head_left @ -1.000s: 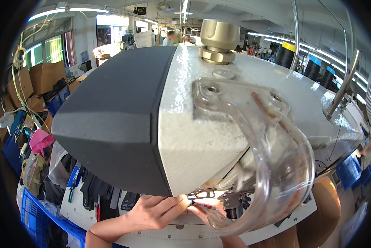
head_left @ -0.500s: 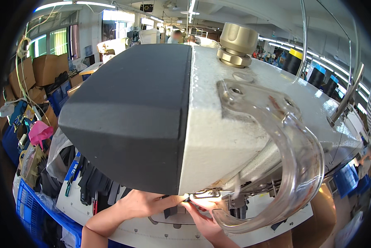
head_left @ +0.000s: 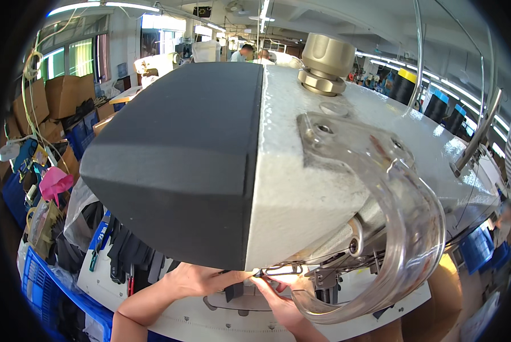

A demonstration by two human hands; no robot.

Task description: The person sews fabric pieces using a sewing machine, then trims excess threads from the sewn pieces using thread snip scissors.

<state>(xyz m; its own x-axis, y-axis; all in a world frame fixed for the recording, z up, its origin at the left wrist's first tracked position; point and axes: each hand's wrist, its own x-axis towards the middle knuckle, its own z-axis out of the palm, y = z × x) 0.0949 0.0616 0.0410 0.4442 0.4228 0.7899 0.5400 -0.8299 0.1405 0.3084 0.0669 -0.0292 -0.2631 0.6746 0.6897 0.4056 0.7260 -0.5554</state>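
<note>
From my end I see the bare left hand (head_left: pixel 195 280) and bare right hand (head_left: pixel 285 308) meeting beneath the machine, fingertips closed on a small dark piece (head_left: pixel 259 274) between them, partly hidden from me. At lower left, a blue plastic mesh crate (head_left: pixel 36 282) stands against the work area, its shadowed contents too dim to make out; beyond it a clear plastic bag (head_left: pixel 76 222) shows dark pieces within, and farther off sit brown cardboard boxes (head_left: pixel 67 100). Blocking much of my view is the white-painted metal sewing machine head (head_left: pixel 306 194) with its angular black cover (head_left: pixel 170 159); a curved transparent plastic guard (head_left: pixel 403 228) hangs just right of the hands. Dark grey flat strips (head_left: pixel 133 253) lie piled on the left of the white tabletop (head_left: pixel 210 328), which bears a ruler scale. Past the machine, black thread cones (head_left: pixel 402 90) stand at right, and two people (head_left: pixel 241 54) appear toward the back of the tube-lit room.
</note>
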